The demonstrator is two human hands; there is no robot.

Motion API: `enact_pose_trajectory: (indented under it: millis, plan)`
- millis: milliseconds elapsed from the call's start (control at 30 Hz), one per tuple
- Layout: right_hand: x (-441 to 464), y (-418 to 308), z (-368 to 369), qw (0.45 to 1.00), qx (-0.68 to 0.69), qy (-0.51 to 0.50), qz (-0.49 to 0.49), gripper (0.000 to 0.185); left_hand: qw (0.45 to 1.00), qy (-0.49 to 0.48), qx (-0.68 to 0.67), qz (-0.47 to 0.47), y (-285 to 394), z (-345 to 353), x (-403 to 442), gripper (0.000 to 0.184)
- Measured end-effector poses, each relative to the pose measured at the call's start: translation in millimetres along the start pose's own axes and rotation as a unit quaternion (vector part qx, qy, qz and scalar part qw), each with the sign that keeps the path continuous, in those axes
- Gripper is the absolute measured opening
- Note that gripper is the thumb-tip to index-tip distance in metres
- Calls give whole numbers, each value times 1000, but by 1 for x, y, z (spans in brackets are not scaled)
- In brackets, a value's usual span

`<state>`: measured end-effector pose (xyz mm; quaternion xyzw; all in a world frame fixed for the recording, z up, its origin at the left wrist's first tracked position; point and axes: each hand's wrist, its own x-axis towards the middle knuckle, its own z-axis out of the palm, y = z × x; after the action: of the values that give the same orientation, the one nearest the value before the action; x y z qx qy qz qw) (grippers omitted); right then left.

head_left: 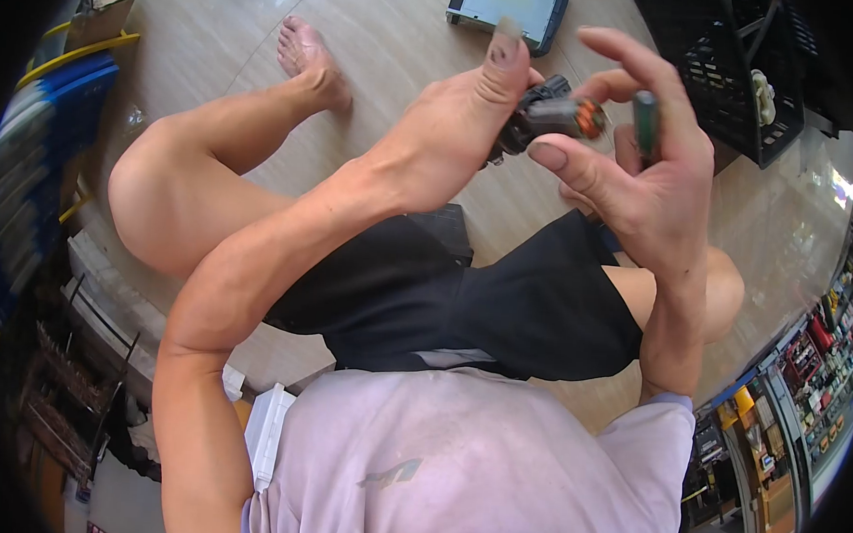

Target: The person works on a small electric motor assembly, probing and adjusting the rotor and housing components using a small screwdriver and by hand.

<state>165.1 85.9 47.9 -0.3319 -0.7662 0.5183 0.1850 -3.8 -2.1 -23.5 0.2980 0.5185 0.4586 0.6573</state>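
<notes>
My left hand (453, 123) is closed around a small black mechanical part (523, 127), thumb raised above it. A greyish cylinder (555, 112) juts from that part towards the right and ends in blurred orange, copper-like pieces (590, 119). Close to that end is my right hand (658, 172), its thumb tip beside the part and its index finger curved above. A green rod-like handle (644, 125) is held among its fingers; the tool's other end is hidden. I cannot tell whether the right thumb touches the black part.
A dark-edged tray or case (509, 10) lies on the tiled floor (400, 33) ahead. Black plastic crates (736, 70) stand at the far right. Blue-and-white stacked items (47, 140) are on the left, and shelves of goods (816, 374) on the right.
</notes>
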Motion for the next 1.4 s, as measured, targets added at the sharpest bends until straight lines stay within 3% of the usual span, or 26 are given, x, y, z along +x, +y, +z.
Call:
enact_pose_trajectory:
  millis: [100,133,200,300,433,500,633,733,867,1067,1167,1400]
  plan:
    - [6,11,4,994,-58,-26,-92,40,997,3,67,30,1,2,-4,88]
    - [2,6,3,995,-77,-27,-58,36,994,17,93,52,1,3,-5,78]
    - [-1,3,4,995,-96,-23,-25,29,995,-21,92,-8,1,0,-4,73]
    - [-3,-5,0,991,-128,-18,12,37,996,-77,17,-49,2,-5,2,61]
    - [-1,3,-1,984,-80,-17,-158,38,981,-136,-99,-100,9,-11,7,56]
    - [-4,-3,-5,985,-63,-85,-137,35,980,-139,-107,-97,7,-7,9,57]
    - [-6,-3,0,981,-52,-100,-156,36,980,-133,-94,-114,3,-2,6,57]
    - [-9,-1,5,984,-55,-79,-150,36,995,-69,-3,-74,-1,-5,9,53]
    - [-10,-2,3,987,-64,-53,-141,36,996,-16,23,-79,-2,-10,14,48]
    - [-9,-6,0,981,-103,-64,-150,37,998,-17,19,-53,0,-10,14,48]
    - [-10,-7,-1,978,-106,-62,-168,40,1000,6,-1,19,-3,-3,13,69]
    - [-7,-7,1,983,-75,-23,-167,43,1000,15,-21,-3,14,-6,9,74]
